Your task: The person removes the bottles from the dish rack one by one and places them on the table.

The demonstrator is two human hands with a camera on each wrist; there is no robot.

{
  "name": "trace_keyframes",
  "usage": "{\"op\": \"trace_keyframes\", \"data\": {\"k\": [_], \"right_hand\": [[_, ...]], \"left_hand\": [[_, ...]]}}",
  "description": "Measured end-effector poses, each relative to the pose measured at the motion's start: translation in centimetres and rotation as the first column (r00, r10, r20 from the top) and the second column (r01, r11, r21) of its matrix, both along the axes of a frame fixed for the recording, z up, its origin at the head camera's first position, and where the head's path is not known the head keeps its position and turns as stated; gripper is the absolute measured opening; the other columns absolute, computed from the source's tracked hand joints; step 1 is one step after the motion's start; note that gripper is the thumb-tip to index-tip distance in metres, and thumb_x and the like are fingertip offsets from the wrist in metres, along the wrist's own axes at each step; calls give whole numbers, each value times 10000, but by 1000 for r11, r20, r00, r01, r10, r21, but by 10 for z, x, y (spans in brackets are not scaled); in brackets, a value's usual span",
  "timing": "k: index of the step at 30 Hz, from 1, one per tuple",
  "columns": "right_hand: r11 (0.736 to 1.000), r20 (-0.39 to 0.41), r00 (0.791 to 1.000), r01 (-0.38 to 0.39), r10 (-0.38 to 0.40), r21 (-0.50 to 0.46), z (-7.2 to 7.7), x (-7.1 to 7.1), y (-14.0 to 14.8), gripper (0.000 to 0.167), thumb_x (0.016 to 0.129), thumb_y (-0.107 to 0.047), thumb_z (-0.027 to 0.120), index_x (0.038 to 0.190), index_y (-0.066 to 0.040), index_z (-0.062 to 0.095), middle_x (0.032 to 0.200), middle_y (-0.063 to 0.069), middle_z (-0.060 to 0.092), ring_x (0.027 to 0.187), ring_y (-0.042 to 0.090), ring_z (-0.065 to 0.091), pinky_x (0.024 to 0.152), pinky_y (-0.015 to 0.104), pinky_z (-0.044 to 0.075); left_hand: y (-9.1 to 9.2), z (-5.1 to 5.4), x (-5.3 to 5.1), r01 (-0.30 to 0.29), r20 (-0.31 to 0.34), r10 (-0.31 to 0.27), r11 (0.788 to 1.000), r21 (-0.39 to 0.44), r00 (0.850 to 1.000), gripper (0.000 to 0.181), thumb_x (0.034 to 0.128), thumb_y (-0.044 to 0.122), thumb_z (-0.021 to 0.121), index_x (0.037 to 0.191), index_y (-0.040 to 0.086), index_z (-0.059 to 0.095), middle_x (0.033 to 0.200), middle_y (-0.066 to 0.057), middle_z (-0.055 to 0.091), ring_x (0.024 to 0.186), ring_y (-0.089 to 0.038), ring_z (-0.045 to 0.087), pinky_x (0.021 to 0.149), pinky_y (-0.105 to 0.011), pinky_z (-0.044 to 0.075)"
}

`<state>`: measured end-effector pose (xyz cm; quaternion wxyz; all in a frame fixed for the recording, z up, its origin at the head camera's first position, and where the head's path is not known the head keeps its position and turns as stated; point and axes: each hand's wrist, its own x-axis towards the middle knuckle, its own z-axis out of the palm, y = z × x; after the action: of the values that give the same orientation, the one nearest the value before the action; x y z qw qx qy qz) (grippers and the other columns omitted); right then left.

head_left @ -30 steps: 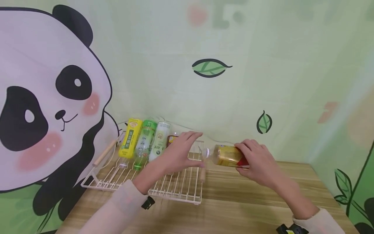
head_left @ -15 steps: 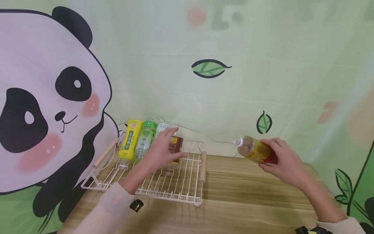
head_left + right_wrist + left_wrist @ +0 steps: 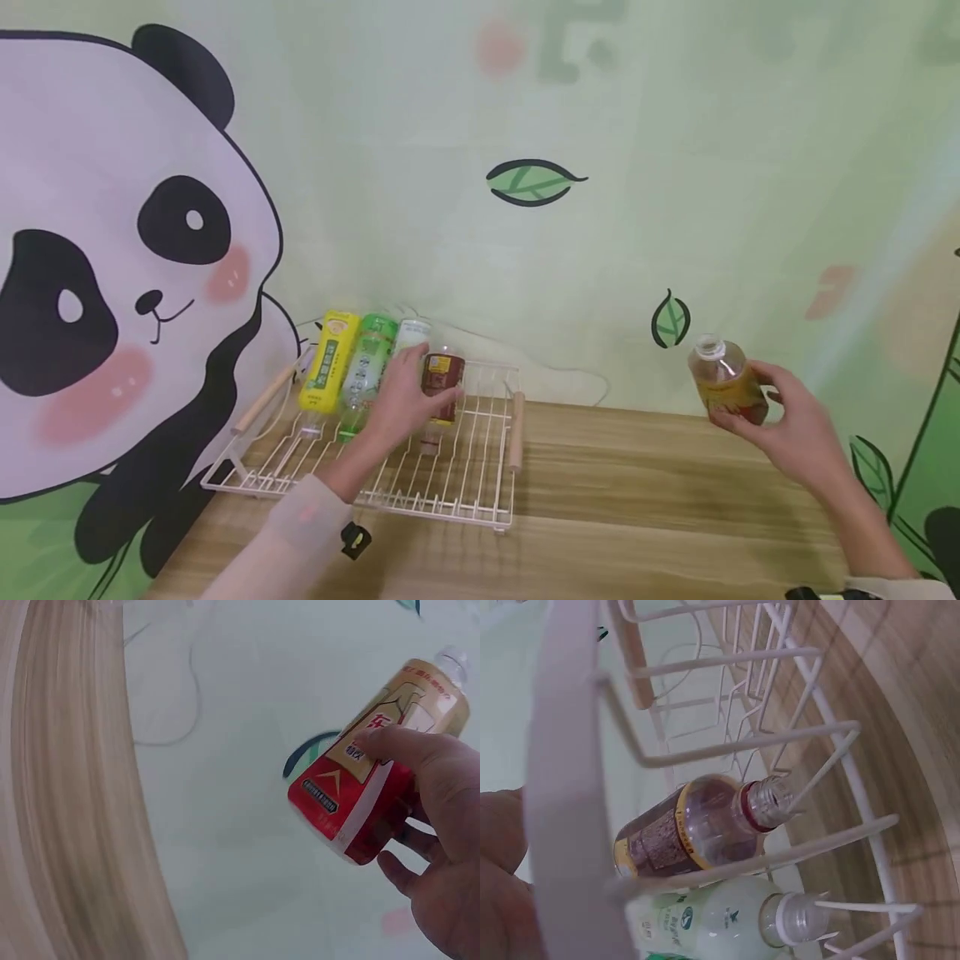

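Out towards four o'clock, the right hand (image 3: 797, 432), fingers curled round the gold-and-red bottle (image 3: 726, 385), has swung it farther from the rack (image 3: 517, 433) at seven, leaving it unracked, while the left hand (image 3: 400, 402) spreads loosely there.

The right hand (image 3: 797, 429) carries the gold bottle (image 3: 725, 392) from the rack's (image 3: 517, 435) right edge to well right of it, mouth turned up. The left hand (image 3: 403, 398) shifts leftward over the rack, uncovering the brown bottle (image 3: 442, 382).
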<state>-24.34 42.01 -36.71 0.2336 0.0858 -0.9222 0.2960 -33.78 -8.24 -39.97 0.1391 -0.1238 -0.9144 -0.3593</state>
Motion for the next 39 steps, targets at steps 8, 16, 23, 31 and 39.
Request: {"op": "trace_keyframes", "data": {"k": [8, 16, 23, 31, 39], "right_hand": [[982, 6, 994, 110, -110, -156, -33, -7, 50, 790, 939, -245, 841, 1554, 6, 415, 1350, 150, 537, 1099, -96, 424, 811, -3, 405], [945, 181, 968, 215, -173, -248, -49, -6, 86, 907, 988, -393, 765, 1673, -87, 255, 1562, 367, 392, 1396, 372, 454, 722, 52, 452], [923, 227, 944, 295, -241, -247, -63, -4, 101, 983, 988, -420, 755, 1646, 45, 192, 1562, 432, 356, 1373, 623, 404, 659, 58, 444], [854, 329, 877, 443, -350, -273, -81, -1, 113, 1039, 989, -502, 715, 1664, 31, 132, 1615, 382, 319, 1419, 591, 389, 1043, 643, 475], [807, 366, 821, 539, -438, -244, -105, 2, 122, 1041, 985, -498, 716, 1636, 89, 155, 1565, 427, 346, 1409, 615, 380, 1104, 724, 363]], "left_hand": [[10, -10, -3, -35, 16, 36, 999, -14, 999, 966, 912, 391, 854, 1591, -69, 343, 1473, -272, 496, 1329, -420, 521, 1035, -545, 535], [13, -17, -2, -19, 75, 20, 1000, -3, 997, 1030, 901, 391, 862, 1605, -91, 284, 1475, -305, 469, 1304, -445, 532, 1003, -557, 542], [16, -20, -3, -26, 84, 25, 1000, 8, 996, 1064, 910, 365, 853, 1612, -121, 219, 1545, -372, 378, 1353, -495, 489, 1051, -590, 512], [18, -22, -3, -56, 127, 57, 998, -10, 990, 1103, 914, 375, 846, 1623, -124, 164, 1578, -410, 316, 1443, -523, 398, 1127, -611, 447], [19, -28, -4, -83, 133, 88, 996, -39, 987, 1101, 915, 365, 850, 1620, -129, 165, 1595, -401, 305, 1469, -518, 367, 1142, -608, 431]]}}
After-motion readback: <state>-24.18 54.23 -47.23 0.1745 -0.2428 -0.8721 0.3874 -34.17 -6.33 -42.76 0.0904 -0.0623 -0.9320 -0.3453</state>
